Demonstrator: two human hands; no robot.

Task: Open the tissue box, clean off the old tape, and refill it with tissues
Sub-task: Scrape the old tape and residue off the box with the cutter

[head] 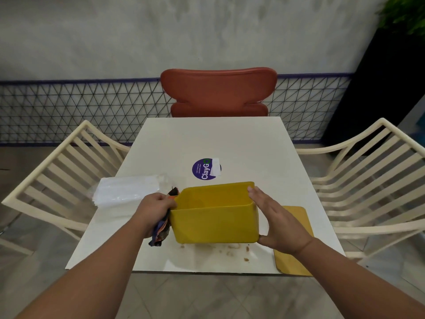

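The right hand [279, 223] is being cupped open against the yellow box's [215, 223] end, the left hand [156, 209] closed on a rag [161, 233] — residue is best wiped with the box braced on the bench [230, 143].

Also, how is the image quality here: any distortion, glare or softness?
Head view: wide-angle bending bows the cream slatted chairs at both sides; soft, even light, faint sheen on the white square table; open yellow plastic box reasonably sharp, overall slightly soft.

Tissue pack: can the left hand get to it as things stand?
Probably not yet. The tissue pack lies clear just beyond the left hand, but that hand is gripping a crumpled cloth against the yellow box.
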